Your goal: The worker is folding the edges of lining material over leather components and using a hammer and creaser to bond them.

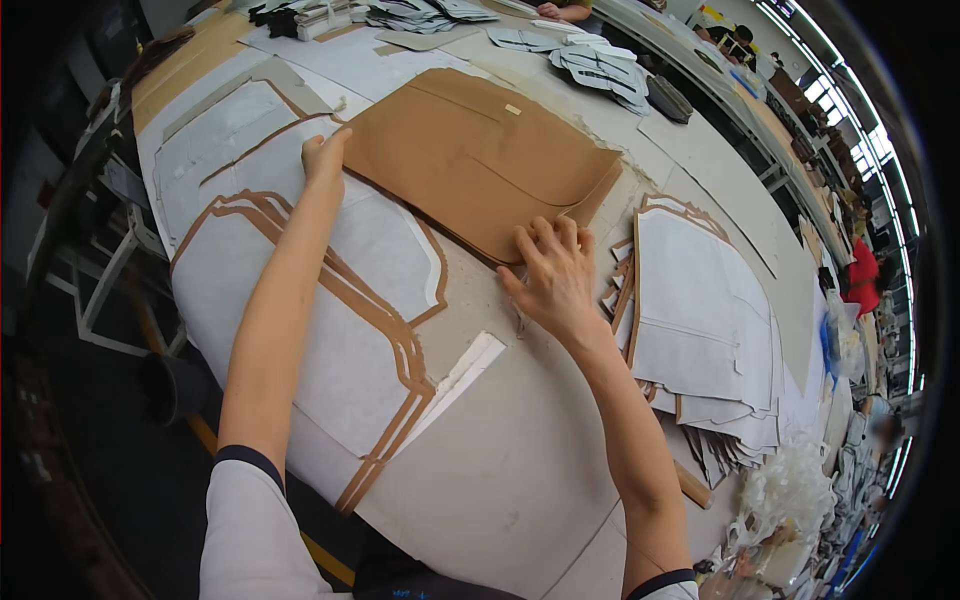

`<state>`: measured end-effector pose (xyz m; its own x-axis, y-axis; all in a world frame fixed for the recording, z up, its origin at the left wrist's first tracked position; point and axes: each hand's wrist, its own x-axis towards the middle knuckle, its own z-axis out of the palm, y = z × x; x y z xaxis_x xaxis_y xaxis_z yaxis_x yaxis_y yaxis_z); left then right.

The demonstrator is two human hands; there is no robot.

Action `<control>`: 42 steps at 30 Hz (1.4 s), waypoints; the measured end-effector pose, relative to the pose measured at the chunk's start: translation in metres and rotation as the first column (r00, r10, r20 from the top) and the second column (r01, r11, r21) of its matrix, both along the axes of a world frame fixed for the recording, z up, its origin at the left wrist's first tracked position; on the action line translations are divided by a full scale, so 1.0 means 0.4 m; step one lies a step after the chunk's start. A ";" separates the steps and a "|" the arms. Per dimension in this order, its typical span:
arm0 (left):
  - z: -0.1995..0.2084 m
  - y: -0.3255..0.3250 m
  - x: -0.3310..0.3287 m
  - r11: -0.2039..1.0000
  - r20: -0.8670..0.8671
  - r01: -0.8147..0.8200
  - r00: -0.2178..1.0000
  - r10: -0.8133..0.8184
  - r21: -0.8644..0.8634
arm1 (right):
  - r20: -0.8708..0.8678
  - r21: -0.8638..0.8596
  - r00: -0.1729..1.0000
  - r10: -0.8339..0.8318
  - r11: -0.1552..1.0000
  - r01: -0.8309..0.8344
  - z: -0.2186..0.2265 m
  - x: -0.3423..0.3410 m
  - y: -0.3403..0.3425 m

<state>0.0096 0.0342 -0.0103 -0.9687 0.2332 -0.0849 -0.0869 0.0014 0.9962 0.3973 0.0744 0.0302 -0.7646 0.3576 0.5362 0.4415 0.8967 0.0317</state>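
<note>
A brown fabric panel (450, 150), with stitched seams and a small pale tag, lies across the table ahead of me. Its right side curves up in a fold, and more layers show along the edge. At the panel's left corner my left hand (325, 163) is closed on the edge, its fingertips partly hidden. My right hand (553, 272) touches the near right corner with fingers spread over the brown fabric and the thumb apart. Under my left arm lie white-backed pieces with brown edges (290, 330).
To the right sits a stack of white-backed panels (700, 310), with a clear plastic bag (785, 500) nearer me. Grey cut pieces (600, 70) and a dark pouch-like item (670, 100) lie at the back. Another person's hand (550, 10) is at the far edge.
</note>
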 end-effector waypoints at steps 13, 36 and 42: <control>0.029 -0.101 0.071 0.883 0.377 0.295 0.820 -0.430 0.364 | -0.084 -0.052 0.990 0.114 0.992 -0.118 0.002 -0.060 0.067; 0.116 -0.075 0.207 0.875 0.513 0.295 0.720 -0.468 0.385 | -0.250 -0.046 0.954 0.166 0.982 -0.183 0.065 -0.020 0.127; 0.105 0.096 0.096 0.872 0.464 0.181 0.787 -0.406 0.456 | -0.104 -0.033 0.969 0.223 0.973 -0.228 0.048 -0.048 0.126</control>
<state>0.0481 0.0724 0.0318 -0.6707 0.6197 -0.4076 -0.6554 -0.2377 0.7169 0.3781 0.1249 0.0495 -0.7723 0.2074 0.6004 0.2269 0.9729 -0.0442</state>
